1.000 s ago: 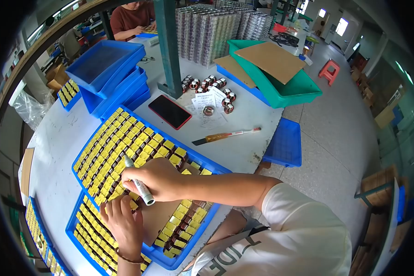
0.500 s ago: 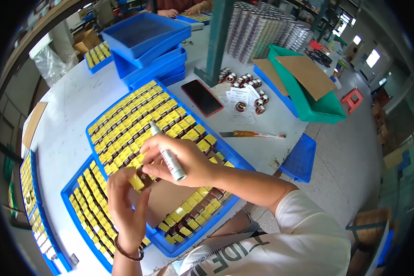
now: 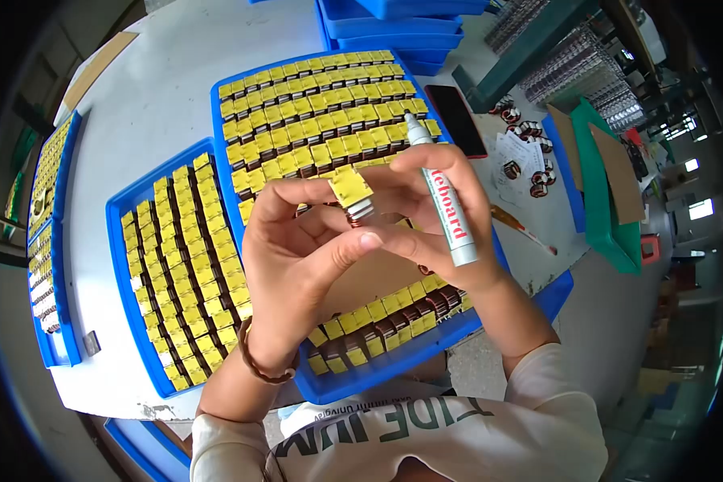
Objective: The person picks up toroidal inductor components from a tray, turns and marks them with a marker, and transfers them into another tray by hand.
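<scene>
While the left grip [image 3: 285, 253] pinches a coil [image 3: 351, 188], the right grip [image 3: 475, 205] clasps a marker [image 3: 447, 210].

The person wears a white short-sleeved shirt of soft cloth [image 3: 522, 438]; on its front are large dark green capital letters [image 3: 386, 432], with smaller dark lettering beside them; around the left wrist goes a thin dark brown band, like a braided cord [image 3: 257, 361].

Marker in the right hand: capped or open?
Open: the marker shows a narrow dark nib at its upper end, no cap over it.
</scene>
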A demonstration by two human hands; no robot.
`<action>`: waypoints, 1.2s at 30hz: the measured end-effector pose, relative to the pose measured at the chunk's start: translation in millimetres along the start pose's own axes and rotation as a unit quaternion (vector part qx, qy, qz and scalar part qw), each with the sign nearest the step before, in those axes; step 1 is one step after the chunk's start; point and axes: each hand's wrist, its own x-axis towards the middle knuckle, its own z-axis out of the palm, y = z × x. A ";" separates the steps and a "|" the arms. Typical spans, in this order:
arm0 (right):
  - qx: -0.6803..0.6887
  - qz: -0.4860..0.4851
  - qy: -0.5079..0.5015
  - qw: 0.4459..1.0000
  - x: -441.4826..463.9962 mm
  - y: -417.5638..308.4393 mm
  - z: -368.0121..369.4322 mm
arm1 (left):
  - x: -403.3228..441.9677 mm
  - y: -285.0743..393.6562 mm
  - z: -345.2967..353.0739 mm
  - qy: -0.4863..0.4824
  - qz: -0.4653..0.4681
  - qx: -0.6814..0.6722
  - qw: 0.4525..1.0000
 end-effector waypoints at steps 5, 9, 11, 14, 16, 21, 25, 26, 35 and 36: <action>0.007 0.017 0.000 1.000 -1.0 0.1 0.1 | -0.7 -1.9 1.1 0.020 -0.014 -0.024 0.999; 0.001 0.019 0.002 1.000 -1.8 2.4 0.0 | -1.4 -2.8 -1.4 0.018 -0.026 -0.024 0.999; -0.001 0.020 0.004 1.000 -2.3 3.1 -0.1 | -1.9 -4.2 -1.5 0.017 -0.030 -0.024 0.999; -0.009 0.008 0.021 1.000 -2.5 3.6 -0.1 | -2.8 -6.3 -0.8 0.001 -0.022 0.002 1.000; -0.011 0.003 0.027 1.000 -2.4 2.7 0.5 | -3.3 -6.9 -0.1 -0.005 -0.020 0.011 1.000; 0.006 0.029 0.088 0.996 -3.0 -3.6 2.9 | -5.3 -4.7 3.0 0.050 -0.059 -0.022 0.997; 0.037 0.007 0.093 0.995 -3.8 -3.1 1.2 | -5.5 -5.0 -0.8 -0.017 -0.071 -0.101 0.992; 0.037 0.007 0.095 0.995 -4.3 -2.3 0.8 | -5.6 -5.4 -2.3 -0.017 -0.073 -0.101 0.992; -0.057 -0.065 0.011 0.996 -5.2 1.1 -5.4 | -4.9 -9.5 -8.1 -0.038 -0.075 -0.055 0.995; -0.056 -0.064 0.012 0.996 -5.3 1.7 -5.8 | -4.9 -10.0 -8.6 -0.038 -0.077 -0.054 0.995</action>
